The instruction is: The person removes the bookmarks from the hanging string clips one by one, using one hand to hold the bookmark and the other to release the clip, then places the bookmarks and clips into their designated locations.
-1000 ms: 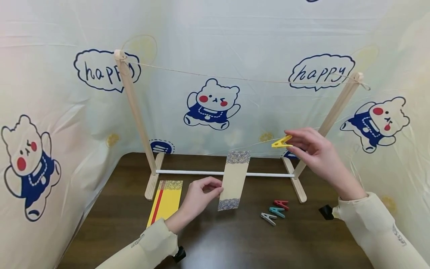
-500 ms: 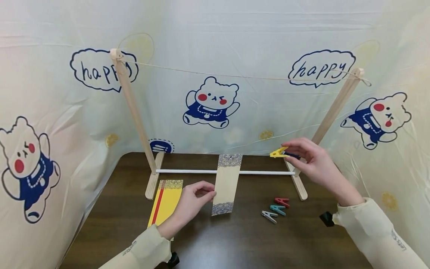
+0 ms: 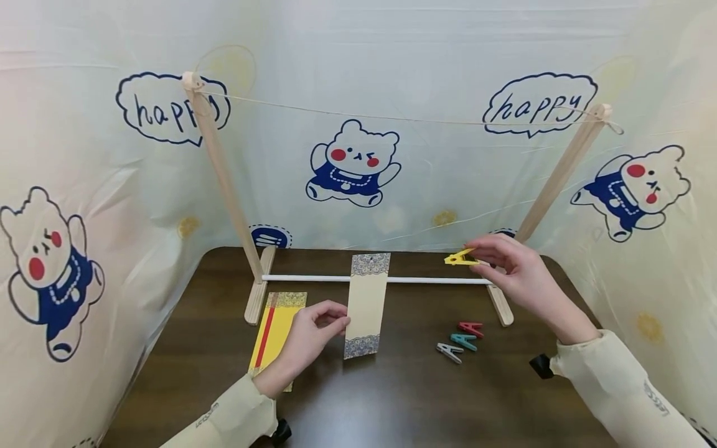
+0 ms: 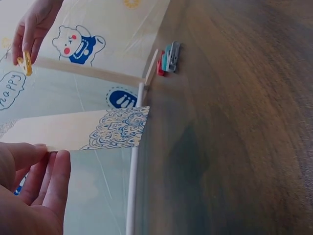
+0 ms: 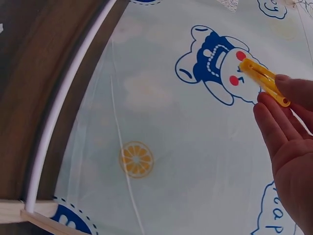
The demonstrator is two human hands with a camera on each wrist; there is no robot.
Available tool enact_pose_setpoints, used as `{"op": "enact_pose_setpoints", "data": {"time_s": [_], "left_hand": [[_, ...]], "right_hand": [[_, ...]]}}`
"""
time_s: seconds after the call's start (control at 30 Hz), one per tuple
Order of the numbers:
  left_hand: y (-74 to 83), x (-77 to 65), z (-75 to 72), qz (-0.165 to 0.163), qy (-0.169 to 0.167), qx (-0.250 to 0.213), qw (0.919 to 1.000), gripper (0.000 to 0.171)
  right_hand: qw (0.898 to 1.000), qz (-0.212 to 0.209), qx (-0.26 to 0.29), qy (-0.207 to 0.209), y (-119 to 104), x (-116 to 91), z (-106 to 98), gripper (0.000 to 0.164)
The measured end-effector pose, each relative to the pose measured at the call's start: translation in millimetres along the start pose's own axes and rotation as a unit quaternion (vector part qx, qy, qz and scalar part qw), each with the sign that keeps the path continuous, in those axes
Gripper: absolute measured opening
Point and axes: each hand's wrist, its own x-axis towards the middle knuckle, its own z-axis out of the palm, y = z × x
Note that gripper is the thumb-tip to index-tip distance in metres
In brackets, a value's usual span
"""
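Observation:
My left hand pinches the left edge of a cream bookmark with blue lace patterns at both ends. The card is held upright above the table, and in the left wrist view its patterned lower end points toward the table. To the right, my right hand pinches a yellow clothespin between thumb and fingers, its nose pointing left. The right wrist view shows the yellow clothespin at the fingertips. Behind my left forearm lies a yellow bookmark with a red stripe, partly covered.
A wooden frame with a left post and right post stands at the back, a string stretched between its tops. A white rod joins its feet. Red, teal and grey clothespins lie on the table.
My left hand has moved left with the cream bookmark. My right hand has come down and slightly left, carrying the yellow clothespin. The head view has shifted a little.

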Motion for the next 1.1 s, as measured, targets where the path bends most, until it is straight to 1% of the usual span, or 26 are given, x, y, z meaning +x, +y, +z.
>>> {"op": "enact_pose_setpoints", "data": {"time_s": [0.07,0.17,0.27,0.43,0.6,0.73,0.83,0.93,1.1], "left_hand": [[-0.6,-2.5,-4.3,-0.002,0.000,-0.001,1.0000,0.014],[-3.6,-5.0,-8.5,-0.011,0.002,-0.005,0.9999,0.014],[-6.7,-7.0,-14.2,-0.021,0.012,-0.004,0.9997,0.013],[-11.4,-9.5,-26.7,-0.026,0.030,-0.005,0.9992,0.014],[-13.0,-13.8,-36.9,-0.050,0.031,-0.033,0.9977,0.018],[-16.8,-16.6,-41.3,-0.063,0.037,-0.047,0.9962,0.020],[-21.6,-18.3,-44.5,-0.075,0.044,-0.049,0.9950,0.021],[-27.1,-20.0,-48.2,-0.088,0.051,-0.051,0.9935,0.022],[-33.5,-23.2,-55.6,-0.107,0.058,-0.040,0.9918,0.022]], "right_hand": [[1.000,0.004,-0.017,0.003,0,-2,3,0.043],[0.998,0.016,-0.060,0.001,3,-8,7,0.040],[0.996,0.026,-0.082,-0.006,7,-14,13,0.039],[0.997,0.021,-0.074,0.009,15,-22,21,0.043],[0.996,0.007,-0.083,0.010,24,-32,29,0.047],[0.996,0.004,-0.093,0.006,32,-39,37,0.046],[0.995,0.010,-0.101,0.006,37,-44,43,0.045],[0.993,0.007,-0.119,0.004,41,-50,51,0.044],[0.990,-0.020,-0.143,-0.002,51,-59,61,0.044]]}}
